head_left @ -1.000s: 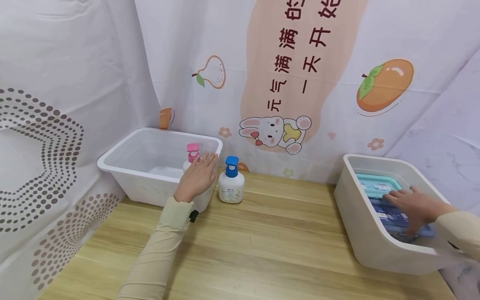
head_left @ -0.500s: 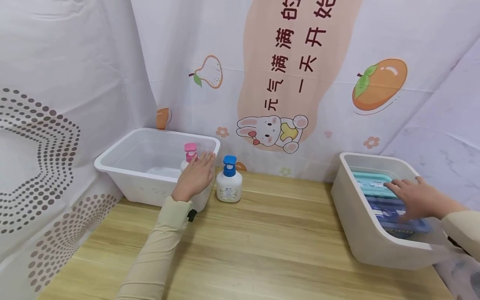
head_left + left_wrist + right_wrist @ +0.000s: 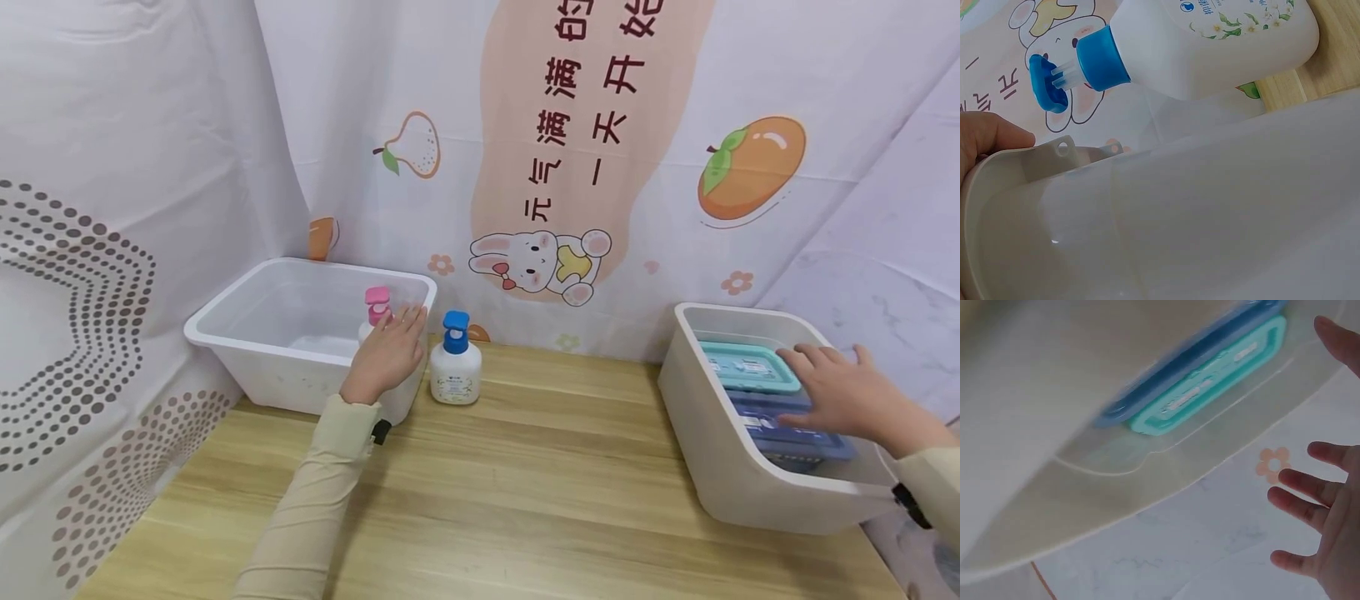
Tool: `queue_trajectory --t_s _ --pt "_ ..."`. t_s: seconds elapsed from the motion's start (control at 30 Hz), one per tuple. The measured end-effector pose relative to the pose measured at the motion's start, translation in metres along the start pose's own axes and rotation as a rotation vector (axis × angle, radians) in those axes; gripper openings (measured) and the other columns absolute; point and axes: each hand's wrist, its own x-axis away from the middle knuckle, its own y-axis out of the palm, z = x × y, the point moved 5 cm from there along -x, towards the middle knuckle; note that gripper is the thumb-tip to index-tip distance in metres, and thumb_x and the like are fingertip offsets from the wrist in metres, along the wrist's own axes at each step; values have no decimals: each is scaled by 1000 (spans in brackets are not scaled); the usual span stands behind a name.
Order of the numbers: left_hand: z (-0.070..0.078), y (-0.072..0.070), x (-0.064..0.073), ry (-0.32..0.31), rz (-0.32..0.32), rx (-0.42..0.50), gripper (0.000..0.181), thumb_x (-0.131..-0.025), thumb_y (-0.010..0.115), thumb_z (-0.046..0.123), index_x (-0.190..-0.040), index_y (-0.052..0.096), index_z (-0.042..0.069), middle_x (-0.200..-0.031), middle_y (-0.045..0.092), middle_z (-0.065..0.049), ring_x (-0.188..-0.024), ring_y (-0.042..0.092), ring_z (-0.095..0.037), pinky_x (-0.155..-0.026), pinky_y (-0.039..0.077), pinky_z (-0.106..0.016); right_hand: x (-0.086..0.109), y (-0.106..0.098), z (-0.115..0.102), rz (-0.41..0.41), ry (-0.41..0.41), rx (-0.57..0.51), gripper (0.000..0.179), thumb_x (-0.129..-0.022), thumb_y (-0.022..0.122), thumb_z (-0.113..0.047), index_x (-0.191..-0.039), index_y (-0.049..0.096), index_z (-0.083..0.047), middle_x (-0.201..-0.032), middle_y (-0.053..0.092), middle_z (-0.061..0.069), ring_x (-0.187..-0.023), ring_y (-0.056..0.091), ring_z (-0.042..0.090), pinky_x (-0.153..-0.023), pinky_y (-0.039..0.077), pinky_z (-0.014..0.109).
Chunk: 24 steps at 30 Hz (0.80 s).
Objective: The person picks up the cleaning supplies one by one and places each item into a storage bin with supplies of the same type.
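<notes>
My left hand point(image 3: 386, 355) rests on the right-hand rim of the left white bin point(image 3: 292, 353), fingers laid out over the edge. Beside its fingertips, inside that bin, is a pump bottle with a pink top point(image 3: 377, 305), partly hidden by the hand. Just outside the rim stands a white pump bottle with a blue top point(image 3: 455, 367), which the left wrist view shows close by. My right hand point(image 3: 862, 392), fingers spread and holding nothing, hovers above the right white bin point(image 3: 705, 442). Under it lie a teal-lidded container point(image 3: 750, 367) and a blue-lidded container point(image 3: 780, 429).
Both bins stand on a wood-grain table point(image 3: 555, 467), one at each side. A printed curtain point(image 3: 600, 108) hangs right behind them, with a dotted cloth point(image 3: 97, 308) along the left.
My right hand has risen slightly and drawn back from the blue-lidded container, spreading its fingers. The left hand has stayed on the rim. The head view has shifted a little.
</notes>
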Motion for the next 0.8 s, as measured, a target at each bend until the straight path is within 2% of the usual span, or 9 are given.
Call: queue_trajectory --t_s 0.23,0.43,0.53,0.8 --pt "0 0 0 4 0 -5 56 -96 41 23 -146 29 1 -152 31 -13 -144 24 -30 -118 19 -50 8 -14 -15 78 86 -22 101 -65 70 -66 -130 39 5 -127 44 31 -107 49 50 -86 27 76" --pt "0 0 0 -3 -5 6 56 -96 41 23 -147 28 1 -153 30 -13 -145 21 -31 -118 18 -50 12 -23 -29 171 97 -62 94 -68 69 -61 -131 37 2 -127 45 30 -109 49 46 -85 28 74" --pt "0 0 0 -7 -6 13 57 -96 41 23 -147 27 1 -153 29 -13 -145 21 -31 -118 18 -50 13 -24 -35 189 100 -91 94 -70 69 -59 -132 35 3 -128 44 31 -111 48 45 -87 27 74" --pt "1 0 1 -8 -2 14 57 -96 42 22 -146 28 1 -153 30 -14 -144 22 -32 -118 18 -51 13 -22 -51 174 116 -163 101 -77 61 -61 -141 26 9 -139 35 35 -119 40 50 -93 24 75"
